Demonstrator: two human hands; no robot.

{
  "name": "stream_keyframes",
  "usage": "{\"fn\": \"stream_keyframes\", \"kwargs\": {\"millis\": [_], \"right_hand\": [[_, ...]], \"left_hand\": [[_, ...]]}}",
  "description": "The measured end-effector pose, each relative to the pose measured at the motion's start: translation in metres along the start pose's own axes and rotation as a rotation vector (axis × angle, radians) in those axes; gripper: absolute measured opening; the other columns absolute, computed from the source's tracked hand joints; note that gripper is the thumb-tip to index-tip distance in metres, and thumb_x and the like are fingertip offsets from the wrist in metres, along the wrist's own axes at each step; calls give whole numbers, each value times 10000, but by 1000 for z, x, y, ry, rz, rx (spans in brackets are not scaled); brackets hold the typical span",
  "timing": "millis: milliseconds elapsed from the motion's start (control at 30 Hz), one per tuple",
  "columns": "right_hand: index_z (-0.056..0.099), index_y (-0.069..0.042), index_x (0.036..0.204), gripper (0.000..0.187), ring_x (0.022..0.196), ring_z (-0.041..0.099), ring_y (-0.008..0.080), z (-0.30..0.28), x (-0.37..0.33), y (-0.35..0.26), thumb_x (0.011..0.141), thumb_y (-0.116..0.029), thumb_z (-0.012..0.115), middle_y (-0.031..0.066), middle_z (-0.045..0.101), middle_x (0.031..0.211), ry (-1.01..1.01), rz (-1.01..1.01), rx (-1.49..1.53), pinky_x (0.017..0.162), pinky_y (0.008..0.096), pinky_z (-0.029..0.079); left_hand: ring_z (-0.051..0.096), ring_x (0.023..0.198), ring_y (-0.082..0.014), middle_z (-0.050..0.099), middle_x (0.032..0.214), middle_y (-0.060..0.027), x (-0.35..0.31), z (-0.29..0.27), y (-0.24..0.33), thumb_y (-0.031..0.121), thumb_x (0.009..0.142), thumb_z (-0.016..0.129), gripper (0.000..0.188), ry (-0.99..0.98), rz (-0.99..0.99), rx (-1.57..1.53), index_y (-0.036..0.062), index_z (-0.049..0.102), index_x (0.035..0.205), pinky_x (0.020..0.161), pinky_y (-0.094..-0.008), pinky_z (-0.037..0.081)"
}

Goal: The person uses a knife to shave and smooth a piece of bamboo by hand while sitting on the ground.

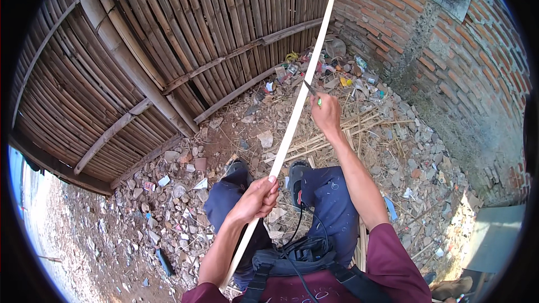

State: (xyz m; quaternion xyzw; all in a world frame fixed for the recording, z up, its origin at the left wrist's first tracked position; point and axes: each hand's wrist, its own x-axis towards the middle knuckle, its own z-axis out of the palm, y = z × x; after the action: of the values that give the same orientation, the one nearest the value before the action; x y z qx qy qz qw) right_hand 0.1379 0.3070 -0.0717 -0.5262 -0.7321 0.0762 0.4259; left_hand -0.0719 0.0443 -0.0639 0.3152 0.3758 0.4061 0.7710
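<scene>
A long, pale strip, apparently split bamboo [292, 126], runs slantwise from beside my left forearm up toward the corner of the walls. My left hand [257, 199] is closed around its lower part, above my knees. Farther along the strip, my right hand [326, 113] grips a small knife [309, 88] with some green showing at the handle. The dark blade meets the strip's right edge, pointing up and left. Whether it cuts into the strip cannot be made out.
Cut strips [337, 137] lie on the stony ground beyond my feet. A bamboo fence [224, 17] stands left and ahead, a brick wall [449, 62] to the right. Rubbish [345, 81] gathers in their corner. A dark object [164, 262] lies at lower left. Black cables hang over my lap.
</scene>
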Motion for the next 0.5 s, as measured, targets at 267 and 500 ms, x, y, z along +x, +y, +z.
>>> {"fn": "stream_keyframes", "kwargs": {"millis": [267, 500], "right_hand": [[711, 11, 1317, 541, 472, 356, 57, -8, -18, -51, 856, -83, 445, -44, 519, 654, -522, 202, 1020, 486, 254, 339], [706, -40, 1240, 430, 471, 318, -2, -34, -16, -50, 1026, -369, 531, -37, 547, 738, -576, 345, 1156, 443, 180, 255]], "left_hand": [[302, 450, -53, 323, 639, 60, 18, 0, 5, 407, 1171, 404, 377, 190, 113, 289, 115, 442, 935, 380, -254, 301], [678, 702, -153, 650, 832, -61, 35, 12, 48, 375, 1165, 413, 409, 182, 132, 776, 2, 580, 1149, 682, -318, 593]]}}
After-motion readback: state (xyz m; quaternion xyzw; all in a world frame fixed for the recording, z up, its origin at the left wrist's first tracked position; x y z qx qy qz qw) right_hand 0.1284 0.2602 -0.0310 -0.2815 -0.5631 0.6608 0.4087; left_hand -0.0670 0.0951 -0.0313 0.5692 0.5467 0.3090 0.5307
